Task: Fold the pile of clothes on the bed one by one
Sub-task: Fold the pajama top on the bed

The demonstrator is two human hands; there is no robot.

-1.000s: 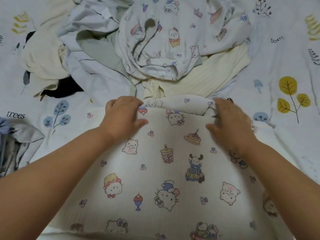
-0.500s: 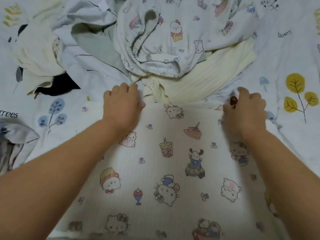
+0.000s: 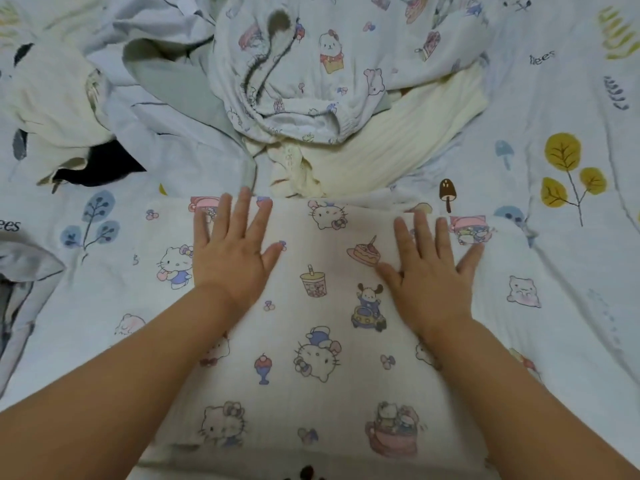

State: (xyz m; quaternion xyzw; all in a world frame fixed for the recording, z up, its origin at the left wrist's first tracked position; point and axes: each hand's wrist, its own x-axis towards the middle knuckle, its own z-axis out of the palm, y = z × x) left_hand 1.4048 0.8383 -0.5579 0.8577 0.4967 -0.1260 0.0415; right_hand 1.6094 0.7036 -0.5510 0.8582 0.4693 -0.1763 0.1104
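A white cartoon-print garment [image 3: 322, 327] lies spread flat on the bed in front of me. My left hand [image 3: 233, 252] rests flat on its upper left part, fingers straight and spread. My right hand [image 3: 429, 265] lies flat on its upper right part, fingers spread too. Beyond the garment's far edge sits the pile of unfolded clothes: matching cartoon-print trousers [image 3: 322, 64] on top, a cream ribbed piece [image 3: 398, 140] under them, and a pale blue and grey-green shirt [image 3: 166, 77] to the left.
A cream garment with a black piece [image 3: 100, 164] lies at the far left. Grey-blue cloth [image 3: 20, 282] bunches at the left edge. The bed sheet [image 3: 571, 174], printed with leaves and trees, shows bare on the right.
Both hands were gripping the garment's far edge and drew it away from me; now they have let go and lie flat on the cloth with fingers spread.
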